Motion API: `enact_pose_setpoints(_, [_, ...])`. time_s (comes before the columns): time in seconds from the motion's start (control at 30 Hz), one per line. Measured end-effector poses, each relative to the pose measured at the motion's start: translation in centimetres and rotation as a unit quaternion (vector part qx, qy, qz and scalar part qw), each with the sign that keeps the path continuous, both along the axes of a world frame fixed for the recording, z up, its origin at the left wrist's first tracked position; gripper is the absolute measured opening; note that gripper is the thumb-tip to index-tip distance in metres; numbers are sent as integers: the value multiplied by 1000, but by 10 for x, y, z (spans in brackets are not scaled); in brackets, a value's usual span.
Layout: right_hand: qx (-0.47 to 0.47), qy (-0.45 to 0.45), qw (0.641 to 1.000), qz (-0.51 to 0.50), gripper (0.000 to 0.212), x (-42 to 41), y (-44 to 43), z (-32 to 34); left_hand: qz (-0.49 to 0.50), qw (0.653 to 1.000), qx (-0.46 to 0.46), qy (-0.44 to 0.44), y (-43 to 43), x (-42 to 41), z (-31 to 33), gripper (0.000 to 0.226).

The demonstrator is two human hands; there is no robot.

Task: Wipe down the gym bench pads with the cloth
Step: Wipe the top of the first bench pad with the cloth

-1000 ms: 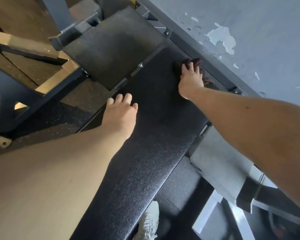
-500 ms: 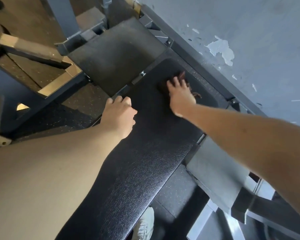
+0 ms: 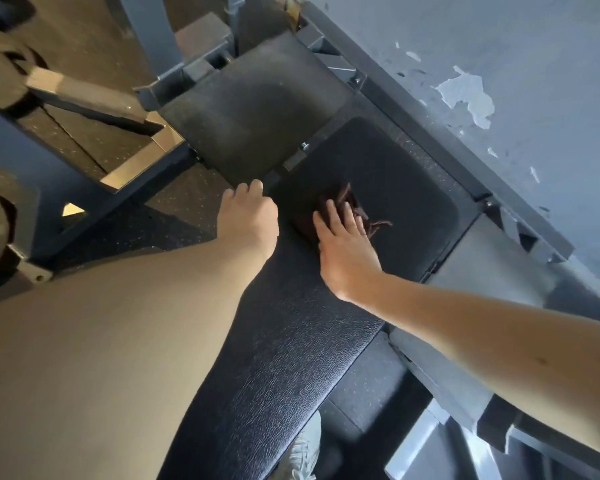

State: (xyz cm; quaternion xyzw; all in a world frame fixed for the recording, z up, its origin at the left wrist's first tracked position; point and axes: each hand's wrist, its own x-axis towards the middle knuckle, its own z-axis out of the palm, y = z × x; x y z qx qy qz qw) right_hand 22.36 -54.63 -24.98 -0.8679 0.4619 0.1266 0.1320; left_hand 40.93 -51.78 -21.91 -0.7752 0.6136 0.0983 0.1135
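My right hand lies flat, fingers spread, pressing the cloth onto the long pad. My left hand curls over the pad's edge beside it. Best to press evenly, overlap strokes, then do the short pad ahead.

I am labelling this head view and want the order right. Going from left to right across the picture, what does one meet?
Brass-coloured bar → left hand, gripping the bench pad edge → right hand, flat on the cloth → peeled paint patch on the wall.
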Motion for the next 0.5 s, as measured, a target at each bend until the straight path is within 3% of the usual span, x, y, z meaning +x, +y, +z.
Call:
enact_pose_setpoints(0.1, [-3,-1,1000,-16,65,4,-43,1,9,1000,14,-6,-5,-2,3,25])
enact_pose_setpoints(0.3, [11,37,988,-147,71,33,-163,7,6,1000,11,3,-8,1,-3,21])
enact_pose_setpoints(0.4, [-6,29,982,-184,73,48,-152,5,14,1000,8,16,-6,3,-6,18])
enact_pose_setpoints(0.5, [-33,3,989,-141,68,52,-103,0,22,999,-1,30,-4,1,-7,15])
